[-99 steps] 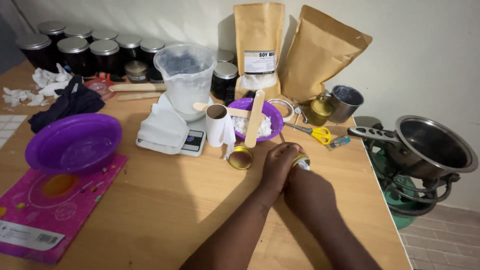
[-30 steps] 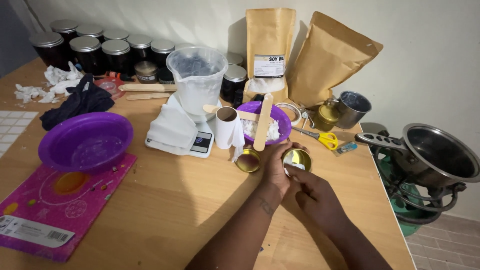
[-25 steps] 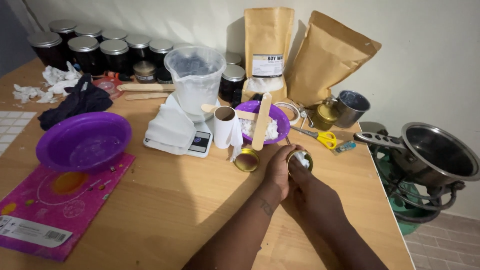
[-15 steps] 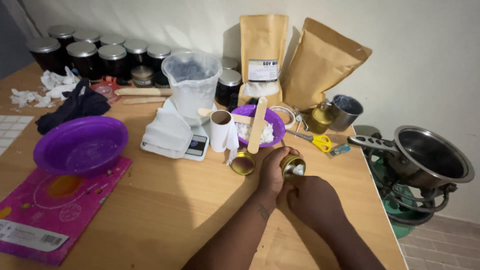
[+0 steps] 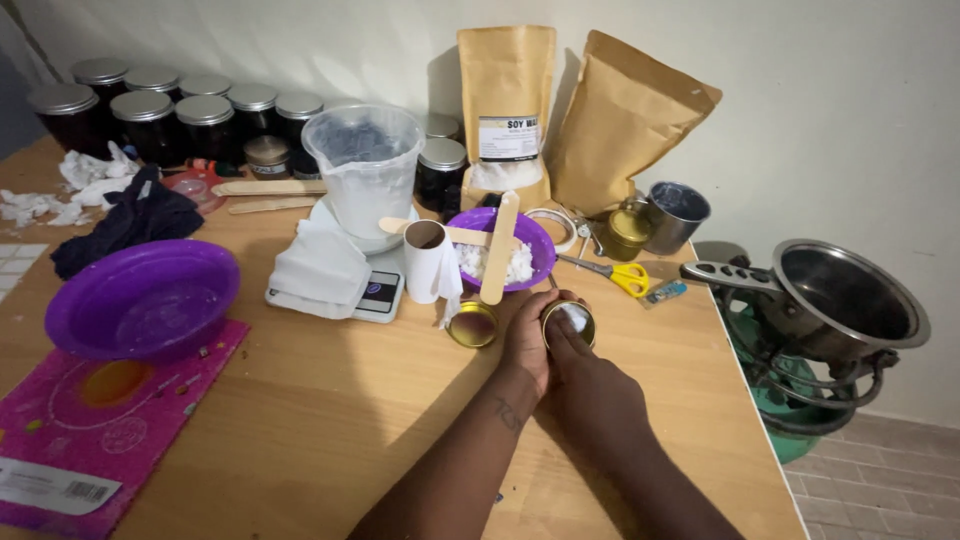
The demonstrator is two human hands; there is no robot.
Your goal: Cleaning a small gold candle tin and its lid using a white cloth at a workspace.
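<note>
Holding small gold tin (image 5: 569, 322) in my left hand (image 5: 530, 343) — near table's (image 5: 330, 420) back edge, w/ right hand's (image 5: 590, 385) fingers (image 5: 563, 335) pressed inside it. Second gold tin (image 5: 472, 324) just beside, left — purple bowl (image 5: 500, 250) behind.

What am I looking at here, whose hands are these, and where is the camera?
There is no machine: a person wears one camera on the head, looking down at their own bare hands over a wooden table. The left hand holds a small gold tin, and the right hand has fingers reaching into it. A second gold tin sits beside them. Behind are a purple bowl of white flakes, a scale with a plastic jug, dark jars, two paper bags, yellow scissors and, off the table's right edge, a pot.
</note>
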